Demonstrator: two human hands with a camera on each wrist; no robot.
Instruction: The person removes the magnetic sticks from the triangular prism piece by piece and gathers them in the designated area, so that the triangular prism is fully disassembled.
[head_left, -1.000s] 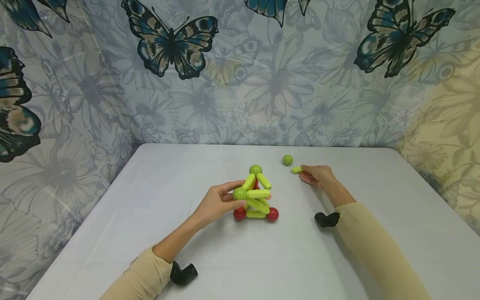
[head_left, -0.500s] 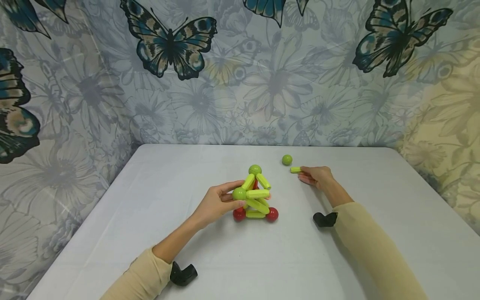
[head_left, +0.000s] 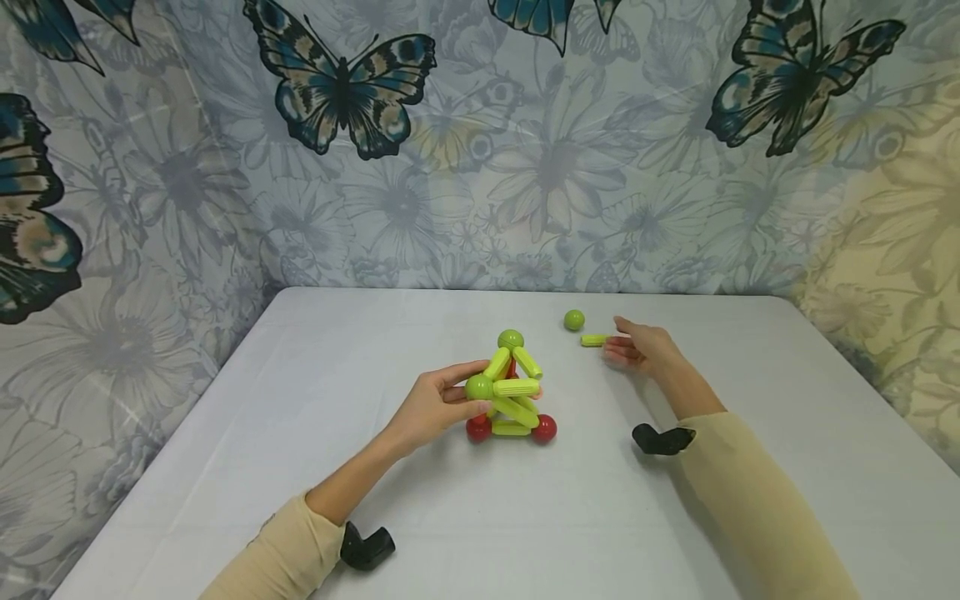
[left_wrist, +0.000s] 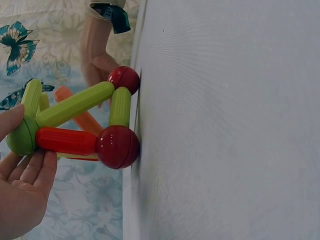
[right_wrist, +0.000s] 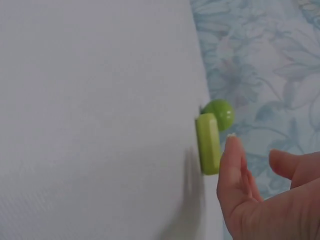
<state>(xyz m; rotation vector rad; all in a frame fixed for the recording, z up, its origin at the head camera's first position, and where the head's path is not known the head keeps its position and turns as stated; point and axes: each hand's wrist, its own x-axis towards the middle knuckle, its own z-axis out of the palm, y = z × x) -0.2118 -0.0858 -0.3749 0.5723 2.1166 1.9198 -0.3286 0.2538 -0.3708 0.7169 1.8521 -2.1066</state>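
Note:
A magnetic stick-and-ball structure [head_left: 516,388] of yellow-green and red sticks stands on the table, with red balls at its base and green balls higher up. My left hand [head_left: 438,404] holds it at the green ball [left_wrist: 22,136] on its left side, thumb and fingers around that ball. At the back right, a loose yellow-green stick [right_wrist: 208,144] lies on the table beside a loose green ball [right_wrist: 220,114]. My right hand [head_left: 643,346] is right at the near end of that stick, thumb and fingers spread apart, holding nothing.
A white-covered table [head_left: 480,517] spreads under everything, its far edge against a wall with butterfly and flower print [head_left: 555,167]. Black camera mounts [head_left: 367,547] sit at both wrists, close above the table.
My right hand pinched the stick's end earlier; now the thumb and fingers are apart, the stick lies on the table and the hand sits slightly back. The left hand and structure keep their place.

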